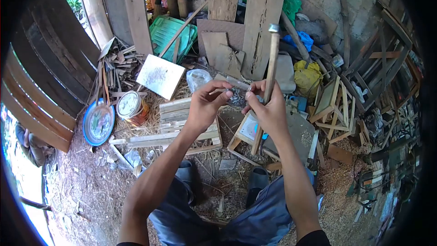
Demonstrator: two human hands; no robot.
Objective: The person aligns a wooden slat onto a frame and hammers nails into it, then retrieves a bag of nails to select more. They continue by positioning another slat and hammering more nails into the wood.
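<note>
Both hands are raised in front of my body around a small clear plastic bag (pixel 236 96) holding thin dark pieces that look like nails. My left hand (pixel 205 102) pinches the bag's left side between thumb and fingers. On the other side, my right hand (pixel 269 107) has its thumb and fingertips at the bag's edge. A hammer (pixel 273 57) stands nearly upright in that same hand, its wooden handle tucked against the palm and its metal head at the top. The palm partly hides the handle.
Wooden slat frames (pixel 189 125) lie before my feet. A paint bucket (pixel 132 107) and a blue-rimmed basin (pixel 99 122) stand left. Beyond are a white board (pixel 160 76) and a green crate (pixel 172 36). Small wooden frames (pixel 334 105) and scrap pile up right.
</note>
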